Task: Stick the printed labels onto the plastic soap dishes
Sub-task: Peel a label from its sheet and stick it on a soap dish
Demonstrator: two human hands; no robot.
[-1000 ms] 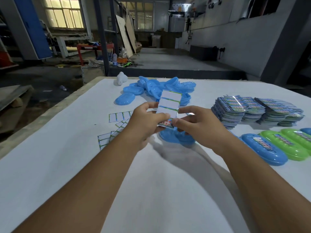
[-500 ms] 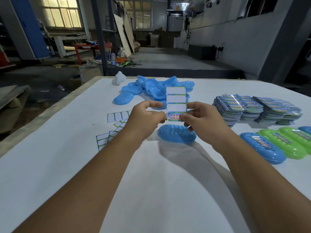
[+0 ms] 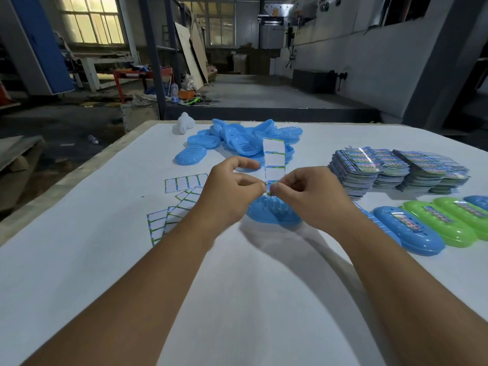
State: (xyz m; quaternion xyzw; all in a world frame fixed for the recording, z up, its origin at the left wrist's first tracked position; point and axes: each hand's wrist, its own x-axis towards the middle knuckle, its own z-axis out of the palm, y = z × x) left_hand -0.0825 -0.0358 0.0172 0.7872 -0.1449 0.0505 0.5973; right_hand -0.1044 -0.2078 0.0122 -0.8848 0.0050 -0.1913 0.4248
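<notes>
A label strip (image 3: 274, 159) stands upright between my hands; its upper windows are blank white backing and one printed label remains at the bottom. My left hand (image 3: 232, 191) and my right hand (image 3: 303, 191) both pinch the strip's lower end. Just below them a blue soap dish (image 3: 272, 213) lies on the white table (image 3: 132, 260). A pile of blue soap dishes (image 3: 237, 143) sits behind the strip. At the right lie labelled dishes: a blue one (image 3: 409, 231) and a green one (image 3: 443, 223).
Stacks of printed label sheets (image 3: 396, 167) stand at the right. Used backing strips (image 3: 179, 199) lie left of my left hand. A small white object (image 3: 184, 124) sits at the table's far edge. The table's left edge drops to the workshop floor.
The strip has swung from tilted to upright. My fingertips have closed in on its bottom label, and both hands sit slightly lower over the blue dish.
</notes>
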